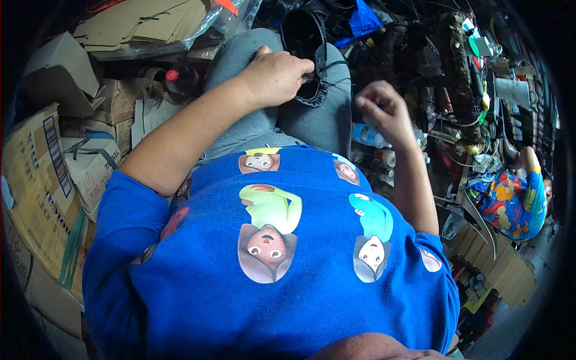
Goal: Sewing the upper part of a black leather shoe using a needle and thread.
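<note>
A black shoe [305, 33] rests across my thighs, its opening facing up and a gathered, stitched-looking edge at its near end. My left hand [276, 75] is closed on the shoe's left side, fingertips reaching into the opening. Thin black cords [338, 63] stick out from the shoe's right side. Held off to the right, apart from the shoe, my right hand [384, 111] has its fingers curled in a pinch. What it grips, if anything, is too small to make out.
Cardboard boxes [39, 192] stack up at the left, near a red-capped bottle [172, 76]. Flat cardboard pieces [141, 27] lie at the far left. Plastic bottles [369, 135] stand below my right hand. Tools and cables clutter the right, where another person [510, 201] in bright clothing sits.
</note>
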Demonstrator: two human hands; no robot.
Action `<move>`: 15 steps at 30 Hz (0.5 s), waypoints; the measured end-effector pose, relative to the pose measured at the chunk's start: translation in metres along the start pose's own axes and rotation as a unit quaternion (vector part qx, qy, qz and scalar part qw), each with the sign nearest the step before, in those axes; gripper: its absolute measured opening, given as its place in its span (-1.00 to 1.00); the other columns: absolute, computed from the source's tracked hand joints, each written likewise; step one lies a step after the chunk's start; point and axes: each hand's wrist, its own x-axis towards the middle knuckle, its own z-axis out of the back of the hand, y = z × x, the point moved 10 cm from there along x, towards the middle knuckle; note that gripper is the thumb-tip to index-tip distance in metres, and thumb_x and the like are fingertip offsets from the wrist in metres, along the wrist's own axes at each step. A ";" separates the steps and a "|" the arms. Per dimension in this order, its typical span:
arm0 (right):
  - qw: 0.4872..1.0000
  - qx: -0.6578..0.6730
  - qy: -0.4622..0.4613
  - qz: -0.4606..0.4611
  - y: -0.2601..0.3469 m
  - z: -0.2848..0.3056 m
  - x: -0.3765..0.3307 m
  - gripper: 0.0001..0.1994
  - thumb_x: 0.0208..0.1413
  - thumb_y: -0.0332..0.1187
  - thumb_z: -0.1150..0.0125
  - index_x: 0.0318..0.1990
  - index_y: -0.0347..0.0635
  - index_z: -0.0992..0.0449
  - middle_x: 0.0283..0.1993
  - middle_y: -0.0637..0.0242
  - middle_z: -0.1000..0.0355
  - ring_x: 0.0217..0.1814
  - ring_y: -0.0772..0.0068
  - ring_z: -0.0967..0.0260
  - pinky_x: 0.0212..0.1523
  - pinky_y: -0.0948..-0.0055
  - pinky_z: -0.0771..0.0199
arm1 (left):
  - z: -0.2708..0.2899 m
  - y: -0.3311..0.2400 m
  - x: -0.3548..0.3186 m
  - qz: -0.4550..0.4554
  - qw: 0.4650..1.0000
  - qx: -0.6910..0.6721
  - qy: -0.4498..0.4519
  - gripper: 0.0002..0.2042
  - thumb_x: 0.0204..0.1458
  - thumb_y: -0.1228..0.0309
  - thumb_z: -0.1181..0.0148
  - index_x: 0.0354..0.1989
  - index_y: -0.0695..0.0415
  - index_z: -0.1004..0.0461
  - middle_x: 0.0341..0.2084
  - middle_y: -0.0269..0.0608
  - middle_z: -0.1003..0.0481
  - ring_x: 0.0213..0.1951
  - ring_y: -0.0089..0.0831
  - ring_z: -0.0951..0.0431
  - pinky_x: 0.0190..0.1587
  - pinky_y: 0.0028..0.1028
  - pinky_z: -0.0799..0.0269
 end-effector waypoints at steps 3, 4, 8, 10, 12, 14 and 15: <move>0.988 -0.105 -0.064 0.092 0.023 0.025 0.025 -0.87 -0.06 -0.41 -0.29 -0.38 -0.27 -0.51 -0.36 0.33 -0.33 -0.30 0.47 -0.35 -0.26 0.48 -0.36 | -0.005 -0.004 -0.003 -0.019 1.000 0.018 0.000 -0.86 0.00 0.37 -0.03 -0.30 0.03 -0.48 -0.43 -0.20 -0.51 -0.18 -0.24 -0.48 -0.09 -0.17 -0.17; 0.976 -0.181 -0.083 0.090 0.012 0.029 0.038 -0.87 -0.08 -0.42 -0.28 -0.36 -0.22 -0.52 -0.32 0.29 -0.37 -0.26 0.36 -0.39 -0.23 0.42 -0.40 | -0.004 -0.006 0.000 -0.029 0.999 0.022 -0.008 -0.86 -0.01 0.37 -0.03 -0.30 0.02 -0.48 -0.43 -0.21 -0.51 -0.18 -0.26 -0.47 -0.09 -0.17 -0.16; 0.943 -0.272 -0.148 0.119 0.025 0.042 0.044 -0.86 -0.09 -0.39 -0.25 -0.32 -0.10 -0.55 -0.23 0.27 -0.44 -0.15 0.19 -0.41 -0.12 0.26 -0.40 | -0.006 -0.008 0.000 -0.037 0.999 0.025 -0.001 -0.85 -0.01 0.40 -0.03 -0.27 0.02 -0.48 -0.42 -0.21 -0.51 -0.18 -0.27 -0.47 -0.08 -0.19 -0.15; 0.936 -0.314 -0.057 0.151 0.059 0.019 0.045 -0.87 -0.07 -0.34 -0.24 -0.32 -0.07 -0.55 -0.24 0.29 -0.44 -0.13 0.21 -0.40 -0.08 0.24 -0.35 | -0.005 -0.002 -0.004 -0.023 0.999 0.034 -0.010 -0.84 -0.01 0.40 -0.02 -0.26 0.02 -0.48 -0.43 -0.21 -0.50 -0.18 -0.27 -0.47 -0.07 -0.18 -0.15; 0.891 -0.412 0.045 0.185 0.077 -0.020 0.036 -0.89 -0.01 -0.24 -0.18 -0.36 0.01 -0.54 -0.28 0.36 -0.45 -0.07 0.26 -0.36 0.04 0.20 -0.19 | -0.001 -0.002 -0.006 -0.026 0.999 0.037 -0.019 -0.84 -0.02 0.41 -0.02 -0.26 0.06 -0.46 -0.45 -0.21 -0.49 -0.20 -0.25 -0.47 -0.07 -0.16 -0.15; 0.852 -0.472 0.094 0.206 0.079 -0.047 0.035 -0.91 0.05 -0.31 -0.10 -0.32 0.02 -0.50 -0.33 0.37 -0.45 -0.11 0.27 -0.37 0.01 0.25 -0.21 | -0.002 -0.004 -0.006 -0.035 0.998 0.040 -0.014 -0.85 -0.02 0.42 -0.02 -0.26 0.05 -0.45 -0.45 -0.21 -0.49 -0.19 -0.26 -0.46 -0.07 -0.16 -0.16; 0.846 -0.480 0.119 0.199 0.073 -0.054 0.035 -0.91 0.06 -0.33 -0.07 -0.30 0.02 -0.49 -0.34 0.37 -0.45 -0.13 0.27 -0.38 0.00 0.26 -0.21 | -0.003 -0.004 -0.006 -0.040 0.998 0.043 -0.010 -0.85 -0.03 0.44 -0.02 -0.27 0.05 -0.45 -0.45 -0.22 -0.49 -0.19 -0.26 -0.46 -0.08 -0.17 -0.17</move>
